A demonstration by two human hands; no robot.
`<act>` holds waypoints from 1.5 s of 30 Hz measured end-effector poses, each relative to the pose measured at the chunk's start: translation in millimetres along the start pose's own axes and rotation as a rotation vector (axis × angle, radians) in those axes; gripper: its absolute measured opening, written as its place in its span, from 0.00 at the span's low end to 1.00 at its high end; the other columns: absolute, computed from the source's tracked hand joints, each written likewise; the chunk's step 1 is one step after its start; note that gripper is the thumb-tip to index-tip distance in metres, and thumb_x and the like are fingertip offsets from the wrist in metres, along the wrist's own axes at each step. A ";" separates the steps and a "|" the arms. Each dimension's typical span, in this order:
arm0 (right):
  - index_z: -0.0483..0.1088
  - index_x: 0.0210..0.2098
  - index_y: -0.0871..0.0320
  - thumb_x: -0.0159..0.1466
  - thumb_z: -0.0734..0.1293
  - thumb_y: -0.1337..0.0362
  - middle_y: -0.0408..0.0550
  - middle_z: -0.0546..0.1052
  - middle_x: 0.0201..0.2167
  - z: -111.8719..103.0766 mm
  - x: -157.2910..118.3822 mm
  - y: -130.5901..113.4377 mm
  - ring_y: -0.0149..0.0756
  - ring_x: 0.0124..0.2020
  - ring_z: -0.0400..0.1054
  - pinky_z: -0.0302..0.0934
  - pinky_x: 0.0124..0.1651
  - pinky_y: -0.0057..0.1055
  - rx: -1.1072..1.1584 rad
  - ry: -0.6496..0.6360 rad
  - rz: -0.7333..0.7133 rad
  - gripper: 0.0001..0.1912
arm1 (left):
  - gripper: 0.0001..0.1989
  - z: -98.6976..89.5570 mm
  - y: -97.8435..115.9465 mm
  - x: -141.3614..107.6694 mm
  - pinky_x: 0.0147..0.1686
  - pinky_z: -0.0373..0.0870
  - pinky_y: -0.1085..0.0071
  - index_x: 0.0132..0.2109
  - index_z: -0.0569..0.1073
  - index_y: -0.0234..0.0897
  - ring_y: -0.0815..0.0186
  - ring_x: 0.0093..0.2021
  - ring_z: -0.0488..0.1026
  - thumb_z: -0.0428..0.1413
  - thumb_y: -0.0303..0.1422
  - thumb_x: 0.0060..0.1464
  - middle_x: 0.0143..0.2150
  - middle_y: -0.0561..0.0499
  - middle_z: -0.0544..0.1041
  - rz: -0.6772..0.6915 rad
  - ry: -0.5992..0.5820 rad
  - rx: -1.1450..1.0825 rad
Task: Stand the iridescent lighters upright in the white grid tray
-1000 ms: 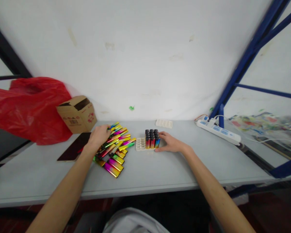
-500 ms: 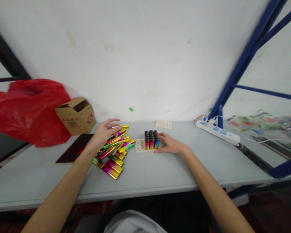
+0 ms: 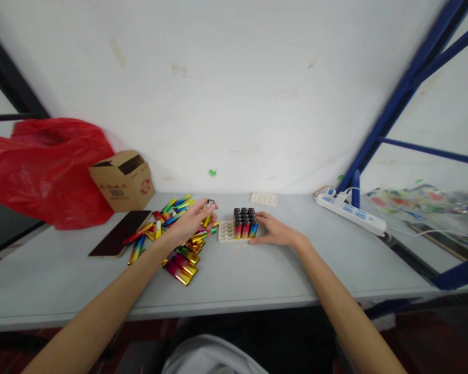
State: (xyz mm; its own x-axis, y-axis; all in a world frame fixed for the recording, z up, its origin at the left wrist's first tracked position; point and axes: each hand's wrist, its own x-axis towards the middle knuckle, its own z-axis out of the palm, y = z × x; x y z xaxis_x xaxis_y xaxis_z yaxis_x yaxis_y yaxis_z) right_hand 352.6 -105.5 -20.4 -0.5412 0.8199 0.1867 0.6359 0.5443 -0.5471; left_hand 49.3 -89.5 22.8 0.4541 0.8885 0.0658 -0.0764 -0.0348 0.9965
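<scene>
Pinched upright in the fingers of my left hand [image 3: 197, 221] is a yellow-gold lighter [image 3: 207, 221] with a dark top. Just right of it, a pale tray [image 3: 226, 232] with small round pockets has bare pockets at its left end. Several lighters [image 3: 245, 228] with black tops and red, yellow or blue bodies stand upright in its right part. My right hand [image 3: 275, 230] curves round the tray's right end, thumb in front and fingers behind. Under and around my left forearm lies a loose pile of shiny multicoloured lighters [image 3: 183, 262], partly hidden by the arm.
A second pale tray [image 3: 264, 199] lies by the wall. At left are a dark flat tablet-like thing [image 3: 119, 235], an opened cardboard box [image 3: 122, 182] and a red plastic bag [image 3: 54, 171]. A power strip [image 3: 351, 213] with cables lies at right beside a blue metal frame [image 3: 393, 98].
My left hand has moved right from above the pile toward the tray, now with a lighter held upright. My right hand stays at the tray.
</scene>
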 end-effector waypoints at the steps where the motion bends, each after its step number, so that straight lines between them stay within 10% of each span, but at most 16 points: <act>1: 0.67 0.63 0.59 0.55 0.74 0.40 0.61 0.65 0.64 -0.1 0.0 -0.5 0.55 0.64 0.61 0.53 0.70 0.52 -0.002 0.000 0.001 0.44 | 0.17 2.2 -0.7 0.2 0.20 0.61 0.75 0.41 0.70 0.39 0.72 0.20 0.63 0.62 0.47 0.56 0.25 0.56 0.69 0.000 -0.003 0.000; 21: 0.66 0.63 0.61 0.56 0.74 0.41 0.62 0.65 0.63 0.5 0.1 0.2 0.54 0.64 0.62 0.54 0.70 0.51 -0.009 0.000 -0.002 0.44 | 0.16 19.2 -14.4 7.8 0.18 0.45 0.76 0.24 0.62 0.37 0.74 0.18 0.48 0.51 0.40 0.56 0.21 0.58 0.52 -0.192 0.016 -0.159; 29: 0.68 0.62 0.59 0.56 0.75 0.42 0.60 0.66 0.62 -0.1 0.4 -1.8 0.54 0.63 0.63 0.55 0.69 0.51 -0.008 0.013 -0.002 0.42 | 0.17 19.6 -3.3 4.1 0.22 0.60 0.73 0.37 0.69 0.37 0.69 0.21 0.59 0.53 0.48 0.57 0.24 0.56 0.63 -0.039 0.005 -0.208; 38: 0.70 0.60 0.56 0.53 0.77 0.43 0.57 0.66 0.63 -3.5 -3.6 -5.6 0.53 0.63 0.62 0.55 0.69 0.50 0.022 0.003 -0.011 0.41 | 0.16 17.8 -17.9 13.8 0.47 0.71 0.66 0.41 0.78 0.35 0.57 0.48 0.75 0.62 0.44 0.55 0.44 0.44 0.80 0.274 0.140 0.335; 45: 0.70 0.61 0.56 0.53 0.77 0.43 0.58 0.66 0.63 -3.0 -3.4 -6.0 0.54 0.63 0.63 0.54 0.69 0.51 0.009 0.002 0.005 0.42 | 0.14 20.0 -25.5 15.7 0.51 0.72 0.60 0.46 0.80 0.37 0.54 0.47 0.78 0.60 0.41 0.57 0.46 0.43 0.82 0.307 0.050 0.476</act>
State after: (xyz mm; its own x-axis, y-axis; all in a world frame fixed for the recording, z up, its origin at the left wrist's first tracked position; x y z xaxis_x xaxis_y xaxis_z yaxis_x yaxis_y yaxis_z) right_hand 352.3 -111.0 -15.3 -0.5367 0.8231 0.1856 0.6334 0.5384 -0.5558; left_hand 76.1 -83.8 -0.5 0.4308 0.8253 0.3652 0.2156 -0.4870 0.8464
